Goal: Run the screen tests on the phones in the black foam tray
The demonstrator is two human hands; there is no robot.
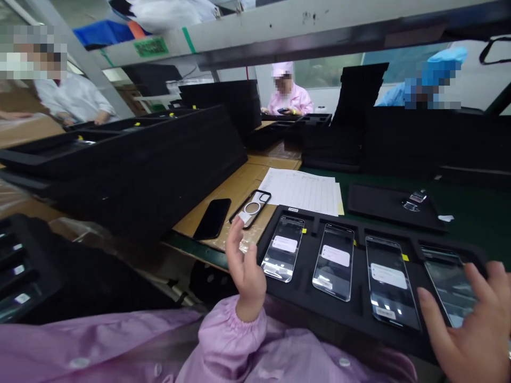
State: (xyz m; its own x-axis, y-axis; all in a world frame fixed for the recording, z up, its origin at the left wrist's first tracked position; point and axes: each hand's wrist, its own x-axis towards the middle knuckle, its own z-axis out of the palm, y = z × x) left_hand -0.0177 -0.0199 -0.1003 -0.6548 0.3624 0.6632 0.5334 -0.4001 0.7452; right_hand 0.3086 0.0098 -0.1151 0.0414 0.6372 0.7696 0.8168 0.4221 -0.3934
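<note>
My left hand (246,274) is raised at the left end of a black foam tray (305,306), its fingers apart and nothing in them. Several phones lie face up in the tray's slots: a leftmost phone (284,249) and a second phone (334,261), then a third phone (391,279), each with a white pop-up on its lit screen. Over the rightmost phone (449,282), my right hand (473,327) is spread open and partly covers it; whether it touches the glass I cannot tell. Yellow tabs stick up beside some slots.
A dark phone (213,218) and a clear phone case (252,209) with black edges lie left of the tray. Behind are printed sheets (305,189) and a black foam lid (393,207). Tall black foam stacks (159,175) stand at left. Several people work beyond, under an overhead shelf.
</note>
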